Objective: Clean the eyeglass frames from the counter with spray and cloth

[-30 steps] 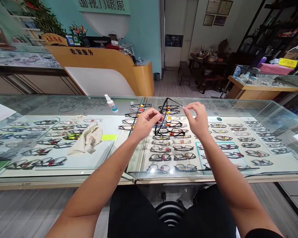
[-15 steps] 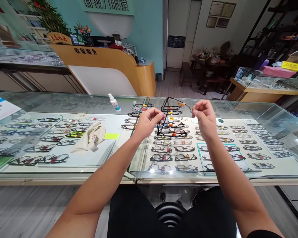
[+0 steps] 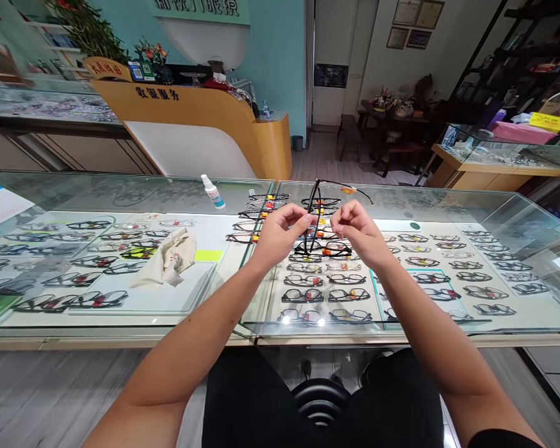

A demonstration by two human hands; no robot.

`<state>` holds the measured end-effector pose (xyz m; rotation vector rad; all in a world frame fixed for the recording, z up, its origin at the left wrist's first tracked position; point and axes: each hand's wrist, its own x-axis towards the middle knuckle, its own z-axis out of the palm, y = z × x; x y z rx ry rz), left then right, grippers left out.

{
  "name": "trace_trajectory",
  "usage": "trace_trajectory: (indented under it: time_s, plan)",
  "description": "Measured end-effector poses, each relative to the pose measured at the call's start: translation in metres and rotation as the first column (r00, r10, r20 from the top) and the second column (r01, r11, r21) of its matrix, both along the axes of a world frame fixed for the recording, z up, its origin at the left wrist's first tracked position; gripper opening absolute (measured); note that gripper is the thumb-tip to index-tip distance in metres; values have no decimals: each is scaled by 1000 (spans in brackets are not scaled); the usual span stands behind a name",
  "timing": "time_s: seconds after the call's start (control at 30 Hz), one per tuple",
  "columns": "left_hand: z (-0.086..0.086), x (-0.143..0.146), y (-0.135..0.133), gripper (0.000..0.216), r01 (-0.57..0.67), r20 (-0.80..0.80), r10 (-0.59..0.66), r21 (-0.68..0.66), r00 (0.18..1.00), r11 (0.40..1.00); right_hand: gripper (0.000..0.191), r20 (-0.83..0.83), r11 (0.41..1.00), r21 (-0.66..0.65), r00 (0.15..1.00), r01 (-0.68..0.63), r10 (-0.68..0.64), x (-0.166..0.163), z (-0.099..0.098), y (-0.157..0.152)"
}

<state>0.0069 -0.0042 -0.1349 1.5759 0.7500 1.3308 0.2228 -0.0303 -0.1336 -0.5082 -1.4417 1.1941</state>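
Note:
My left hand [image 3: 280, 235] pinches a pair of black-framed eyeglasses [image 3: 314, 202] between thumb and fingers, above the glass counter [image 3: 256, 311]. The frame is turned edge-on, and one temple, bearing an orange tag, reaches out to the right. Close to the right side of the frame, my right hand [image 3: 363, 239] is closed, its thumb and fingertips drawn together. What those fingertips hold, if anything, I cannot make out. Below both hands, rows of eyeglasses [image 3: 348, 279] lie inside the counter.
A crumpled beige cloth [image 3: 170, 256] rests on the counter to the left, with a small white spray bottle [image 3: 213, 191] behind it. A printed card [image 3: 0, 205] lies at the far left. Beyond stands a wooden reception desk [image 3: 270, 140]; another glass case [image 3: 499, 158] is at right.
My right hand has moved left and slightly down, from the temple's tip to beside the frame. The eyeglasses have turned more edge-on in my left hand, which has hardly moved.

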Motion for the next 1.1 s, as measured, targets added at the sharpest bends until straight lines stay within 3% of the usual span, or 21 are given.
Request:
trace_trajectory:
  time_s: [0.37,0.63,0.87,1.1]
  plan:
    - [1,2,-5,41,16,-62,-12,61,998,998,32,54,999,-20,998,25,-24,-2,3,-3]
    - [1,2,-6,42,16,-87,-10,67,996,998,27,79,998,-18,995,55,-53,-3,4,-5]
    - [2,6,-9,48,21,-64,-19,27,998,999,20,95,980,-80,980,184,-176,-9,-1,-1]
    - [-1,8,-11,46,-6,-106,9,32,994,999,23,60,970,-156,982,189,-182,-10,0,0]
